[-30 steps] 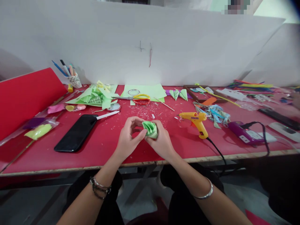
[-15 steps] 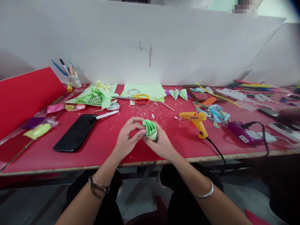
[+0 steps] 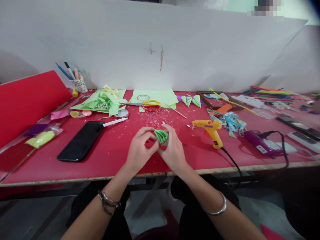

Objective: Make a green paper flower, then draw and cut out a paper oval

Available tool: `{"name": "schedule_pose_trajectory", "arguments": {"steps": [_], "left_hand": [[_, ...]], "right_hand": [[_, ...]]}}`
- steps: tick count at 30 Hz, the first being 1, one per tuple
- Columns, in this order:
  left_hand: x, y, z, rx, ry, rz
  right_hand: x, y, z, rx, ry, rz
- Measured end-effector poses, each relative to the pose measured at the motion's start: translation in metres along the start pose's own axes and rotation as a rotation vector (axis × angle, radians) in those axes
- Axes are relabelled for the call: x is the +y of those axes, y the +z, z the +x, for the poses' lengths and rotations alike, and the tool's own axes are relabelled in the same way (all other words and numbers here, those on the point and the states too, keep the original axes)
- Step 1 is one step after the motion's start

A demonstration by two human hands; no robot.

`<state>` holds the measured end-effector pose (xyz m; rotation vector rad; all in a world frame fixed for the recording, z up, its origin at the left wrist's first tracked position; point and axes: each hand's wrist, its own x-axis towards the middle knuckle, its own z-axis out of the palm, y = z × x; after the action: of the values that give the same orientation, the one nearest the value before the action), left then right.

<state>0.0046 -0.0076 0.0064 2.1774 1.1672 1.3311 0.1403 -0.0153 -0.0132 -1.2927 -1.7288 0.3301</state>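
Observation:
A small pleated piece of green paper [image 3: 162, 136] is between my two hands, above the red table [image 3: 117, 146]. My left hand [image 3: 142, 146] pinches its left side with thumb and fingers. Round its right side and below curl the fingers of my right hand [image 3: 173, 148], partly covering it. Behind my hands lie yellow-handled scissors [image 3: 151, 104] on light green sheets [image 3: 160, 95]. To the right rests a yellow glue gun [image 3: 210, 130].
A black phone [image 3: 81, 141] lies at the left, with a white strip on its corner. Green paper scraps [image 3: 103, 101] and a pen cup [image 3: 80, 85] are at the back left. A purple power box [image 3: 265, 143] with a cord sits at the right.
The green folded paper has turned and less of it shows. My right hand's fingers have risen over its right side, and my left hand has shifted slightly right.

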Motion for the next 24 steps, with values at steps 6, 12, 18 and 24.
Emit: {"name": "schedule_pose_trajectory", "arguments": {"steps": [6,12,18,24], "left_hand": [[0.006,0.008,-0.003,-0.047,0.065,0.012],[0.004,0.002,0.0,-0.131,0.142,0.024],[0.003,-0.007,0.003,-0.194,0.234,0.104],[0.003,-0.011,0.003,-0.22,0.265,0.138]], "right_hand": [[0.0,-0.006,0.003,-0.066,-0.021,-0.085],[-0.001,-0.015,0.009,-0.146,-0.006,0.042],[-0.002,-0.026,0.014,-0.34,-0.021,0.123],[-0.004,-0.031,0.015,-0.413,-0.002,0.225]]}}
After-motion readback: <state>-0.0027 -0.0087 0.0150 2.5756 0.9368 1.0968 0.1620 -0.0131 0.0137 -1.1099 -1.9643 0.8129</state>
